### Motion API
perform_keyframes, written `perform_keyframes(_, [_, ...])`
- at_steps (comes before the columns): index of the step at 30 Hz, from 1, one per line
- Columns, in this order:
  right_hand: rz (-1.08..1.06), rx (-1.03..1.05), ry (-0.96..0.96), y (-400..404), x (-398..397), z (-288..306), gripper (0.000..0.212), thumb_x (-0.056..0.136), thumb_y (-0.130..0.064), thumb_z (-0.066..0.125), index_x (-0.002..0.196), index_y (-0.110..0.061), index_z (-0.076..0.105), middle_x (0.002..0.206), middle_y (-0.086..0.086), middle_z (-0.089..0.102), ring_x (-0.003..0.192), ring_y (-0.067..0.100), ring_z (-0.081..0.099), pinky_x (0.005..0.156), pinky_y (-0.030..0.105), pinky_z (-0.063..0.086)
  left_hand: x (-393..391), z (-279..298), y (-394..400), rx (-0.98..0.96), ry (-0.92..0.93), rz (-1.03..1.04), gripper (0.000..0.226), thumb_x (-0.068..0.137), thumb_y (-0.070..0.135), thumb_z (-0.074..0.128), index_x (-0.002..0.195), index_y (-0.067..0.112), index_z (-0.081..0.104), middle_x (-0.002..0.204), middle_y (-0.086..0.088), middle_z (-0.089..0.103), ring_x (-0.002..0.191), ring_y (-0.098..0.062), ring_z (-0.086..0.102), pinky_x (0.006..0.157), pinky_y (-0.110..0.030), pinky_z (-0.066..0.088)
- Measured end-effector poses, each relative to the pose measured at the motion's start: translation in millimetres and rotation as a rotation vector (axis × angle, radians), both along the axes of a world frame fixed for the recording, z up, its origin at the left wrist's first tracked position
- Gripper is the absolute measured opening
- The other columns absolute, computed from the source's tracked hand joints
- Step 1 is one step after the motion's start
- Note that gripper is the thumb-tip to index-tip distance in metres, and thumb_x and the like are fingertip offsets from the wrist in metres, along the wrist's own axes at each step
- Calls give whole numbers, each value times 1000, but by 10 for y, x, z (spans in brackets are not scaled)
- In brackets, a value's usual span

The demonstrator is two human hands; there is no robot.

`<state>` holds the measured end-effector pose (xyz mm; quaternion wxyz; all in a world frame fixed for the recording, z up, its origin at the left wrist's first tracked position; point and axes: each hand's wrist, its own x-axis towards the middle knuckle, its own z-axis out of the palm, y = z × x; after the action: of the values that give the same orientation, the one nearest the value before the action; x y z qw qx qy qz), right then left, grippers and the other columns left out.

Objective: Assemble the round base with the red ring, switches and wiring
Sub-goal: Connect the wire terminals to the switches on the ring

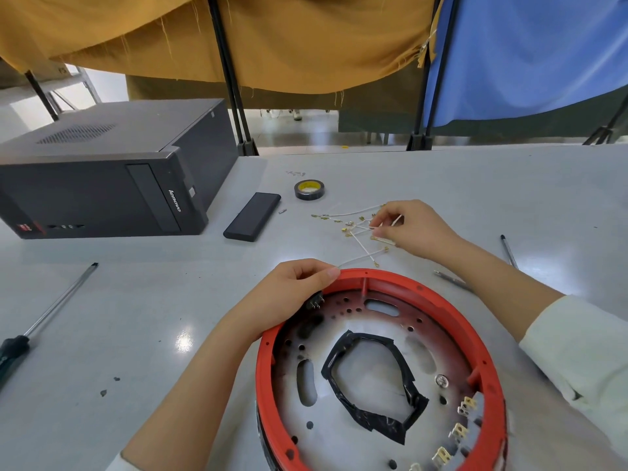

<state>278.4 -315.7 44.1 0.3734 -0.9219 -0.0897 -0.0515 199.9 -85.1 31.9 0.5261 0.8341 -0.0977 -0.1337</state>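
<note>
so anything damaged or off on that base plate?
Yes. The metal plate inside the red ring has dark scorch-like patches near the left hand, and the black tape around the centre opening is crumpled and ragged.

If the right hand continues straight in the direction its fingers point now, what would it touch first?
The right hand points left and slightly away, into the loose white wires it already pinches. Beyond them, the black power bank probably comes first, though depth is hard to judge.
</note>
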Motion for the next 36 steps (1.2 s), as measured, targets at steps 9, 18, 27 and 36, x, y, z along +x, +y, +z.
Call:
perform_keyframes(9, [-9, 278, -115, -17, -265, 336, 18, 88, -12, 65, 81, -29, 66, 81, 0, 61, 58, 9, 58, 50, 9, 45, 29, 87, 1, -145, -144, 317, 60, 87, 46, 61, 140, 34, 34, 126, 15, 54, 102, 0, 58, 81, -21, 47])
perform_keyframes(18, [168, 385, -22, 5, -579, 568, 15, 91, -12, 62, 84, -24, 69, 94, 12, 71, 54, 11, 49, 53, 20, 49, -9, 478, 2, -136, -374, 331, 34, 94, 27, 58, 127, 30, 53, 125, 20, 57, 112, 5, 53, 94, -19, 38])
perform_keyframes(27, [187, 463, 27, 16, -675, 607, 11, 92, -11, 61, 91, -17, 70, 76, 2, 62, 56, 7, 58, 52, 19, 50, -126, 517, -39, -308, -391, 346, 17, 96, 10, 55, 98, 20, 68, 88, 5, 72, 76, -8, 69, 74, -17, 56])
perform_keyframes(36, [-14, 322, 139, -64, -285, 272, 15, 96, -10, 53, 108, -16, 60, 99, 3, 59, 78, 15, 64, 57, 22, 56, 355, 26, 213, -240, -149, 589, 15, 95, 8, 53, 102, 10, 66, 91, -1, 68, 69, -16, 67, 61, -23, 55])
